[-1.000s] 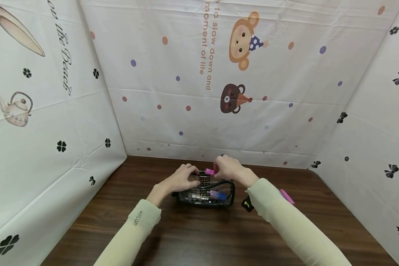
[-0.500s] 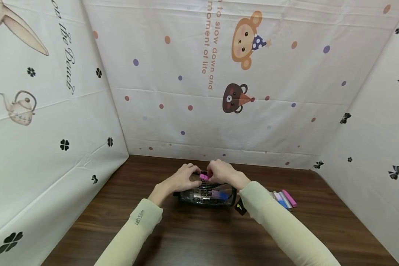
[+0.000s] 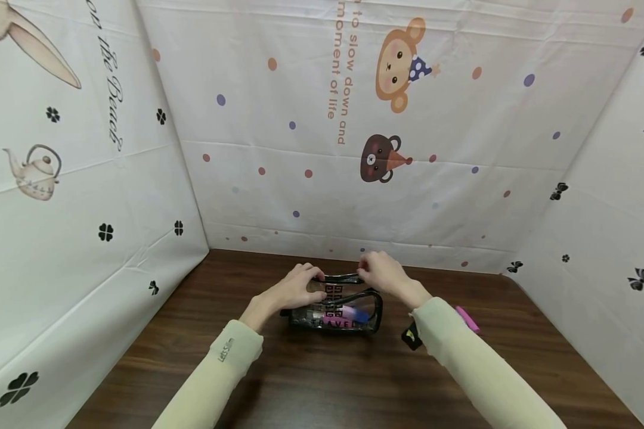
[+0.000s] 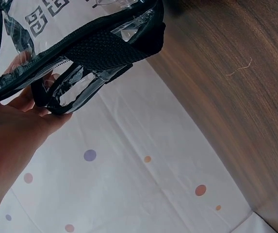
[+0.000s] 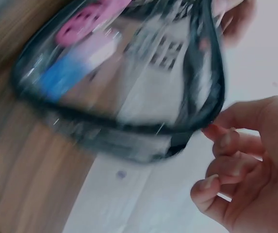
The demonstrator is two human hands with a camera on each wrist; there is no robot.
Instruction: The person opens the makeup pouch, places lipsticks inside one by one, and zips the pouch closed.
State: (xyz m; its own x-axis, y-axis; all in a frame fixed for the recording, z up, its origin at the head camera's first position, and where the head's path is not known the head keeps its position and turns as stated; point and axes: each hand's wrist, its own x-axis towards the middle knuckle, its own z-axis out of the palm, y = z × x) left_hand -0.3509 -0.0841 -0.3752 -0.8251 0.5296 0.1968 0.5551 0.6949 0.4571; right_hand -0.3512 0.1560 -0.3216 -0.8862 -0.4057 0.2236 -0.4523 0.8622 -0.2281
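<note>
A clear pouch (image 3: pixel 330 298) with black trim and dark lettering stands on the table near the back wall. My left hand (image 3: pixel 292 289) grips its upper left edge; the left wrist view shows those fingers (image 4: pixel 22 104) round the trim. Inside lie a pink stick-shaped item (image 5: pixel 83 24) and a blue-and-white tube-like item (image 5: pixel 78 65); their exact kind is unclear. At the pouch's upper right corner is my right hand (image 3: pixel 383 274), its fingers loosely bent and holding nothing. In the blurred right wrist view, whether a fingertip touches the trim cannot be told.
Right of the pouch, a black item (image 3: pixel 411 336) with a yellow-green mark lies partly under the right sleeve (image 3: pixel 445 333). Beyond the sleeve lies another pink stick (image 3: pixel 468 319). Patterned cloth (image 3: pixel 279 196) walls the brown wooden table (image 3: pixel 322 387) on three sides.
The pink stick left my right hand and now lies at the pouch's bottom. After moving left over the opening, the right hand has shifted back right. The left hand keeps its hold.
</note>
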